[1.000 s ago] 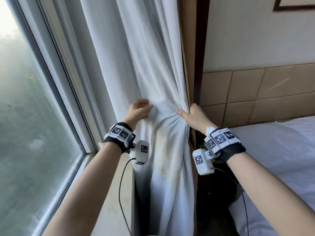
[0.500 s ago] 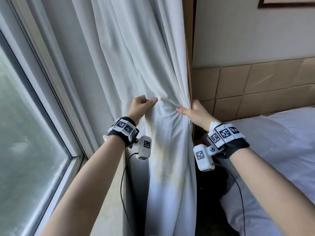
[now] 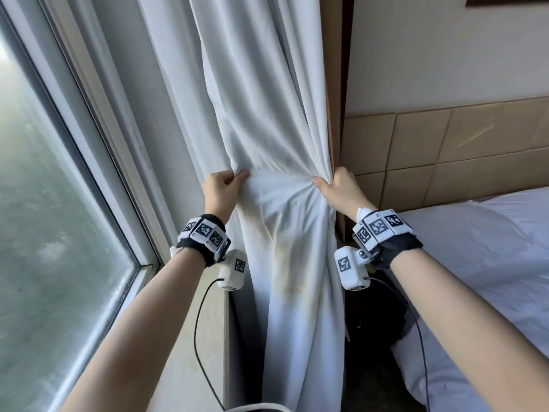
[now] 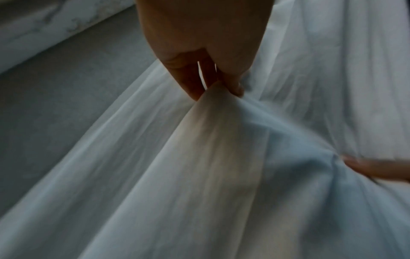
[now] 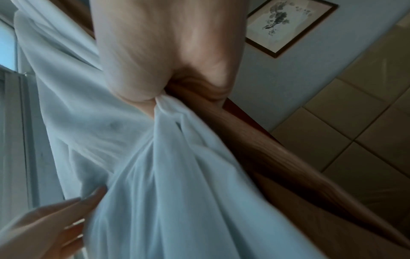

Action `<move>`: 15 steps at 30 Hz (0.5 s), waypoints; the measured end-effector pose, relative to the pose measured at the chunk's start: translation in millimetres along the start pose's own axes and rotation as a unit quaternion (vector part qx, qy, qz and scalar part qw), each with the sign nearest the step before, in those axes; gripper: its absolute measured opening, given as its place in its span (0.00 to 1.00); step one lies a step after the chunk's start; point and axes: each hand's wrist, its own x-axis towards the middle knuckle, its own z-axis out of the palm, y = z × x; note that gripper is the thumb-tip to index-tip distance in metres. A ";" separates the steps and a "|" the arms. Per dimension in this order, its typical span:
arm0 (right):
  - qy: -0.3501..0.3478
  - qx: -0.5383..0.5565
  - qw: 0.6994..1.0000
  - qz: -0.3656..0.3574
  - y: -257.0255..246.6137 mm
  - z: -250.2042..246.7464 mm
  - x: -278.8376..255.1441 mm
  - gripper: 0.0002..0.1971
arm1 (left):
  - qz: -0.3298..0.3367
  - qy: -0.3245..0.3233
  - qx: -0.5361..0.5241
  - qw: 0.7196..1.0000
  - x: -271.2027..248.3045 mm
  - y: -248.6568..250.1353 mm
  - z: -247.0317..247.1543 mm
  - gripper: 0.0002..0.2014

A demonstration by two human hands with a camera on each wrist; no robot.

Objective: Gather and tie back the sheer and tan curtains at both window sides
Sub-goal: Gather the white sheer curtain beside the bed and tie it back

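Sheer [image 3: 267,120]: hung in long vertical folds between the window frame [image 3: 98,120] and the tan curtain [image 3: 334,84], its long axis running top to bottom.
Key relation: the slack span of sheer lay between the two hands, to the right of the left hand [image 3: 221,190] and to the left of the right hand [image 3: 341,190]; the tan curtain stood just behind the right hand, the nearer one to it.
Left fingers [image 4: 193,82]: curled, pinching a fold at the sheer's window-side edge.
Right fingers [image 5: 133,82]: closed round a bunched gather at the sheer's wall-side edge, against the tan curtain.
Judgement: gathering under way; no tie-back showed.
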 end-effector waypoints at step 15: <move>0.056 -0.149 0.983 -0.087 -34.7 36.6 -17.8 0.09 | 0.258 0.047 0.148 0.954 -67.9 47.5 2.5 0.13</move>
